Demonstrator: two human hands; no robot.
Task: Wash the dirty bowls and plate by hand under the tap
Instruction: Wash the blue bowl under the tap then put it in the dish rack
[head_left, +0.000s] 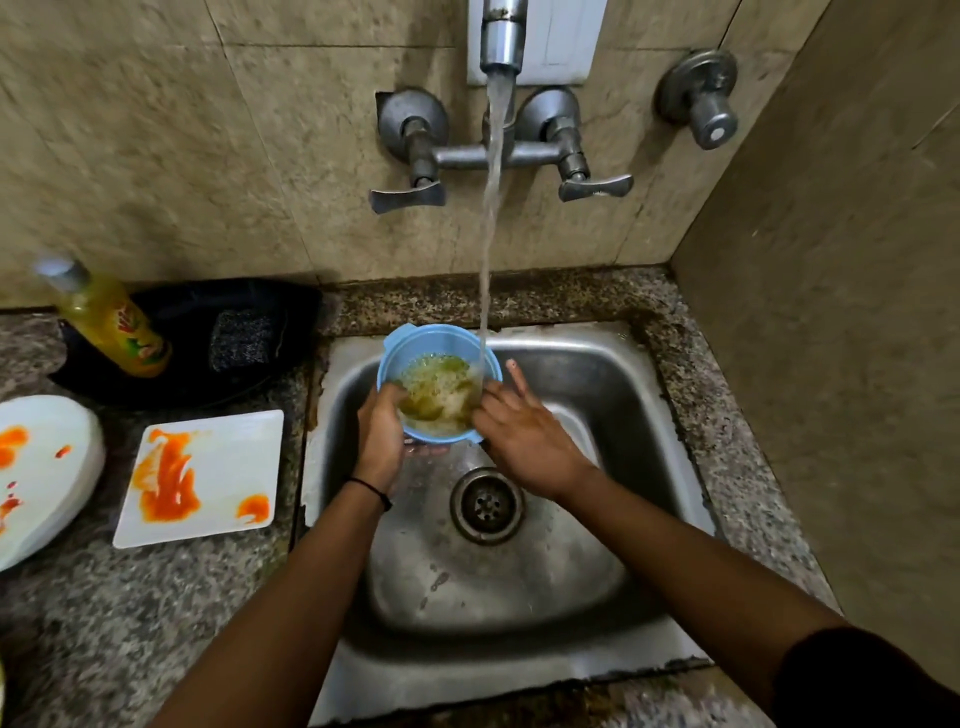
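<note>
Blue bowl (415, 345) clasped by left hand (382, 431); right hand (524, 441), fingers loose, rubbing inside. Risk: stream (491, 218) strikes beside right fingertips; wet bowl may slip, splashing residue (441, 397).

We see a blue bowl (431, 343) at centre frame, upright and part full of murky yellow-green water. The tap (503, 41) stream falls just inside its right rim. At lower left a square white plate (218, 467) lies flat on the desk (156, 597), smeared orange-red. A white bowl (47, 467) at the left edge is stained likewise.
</note>
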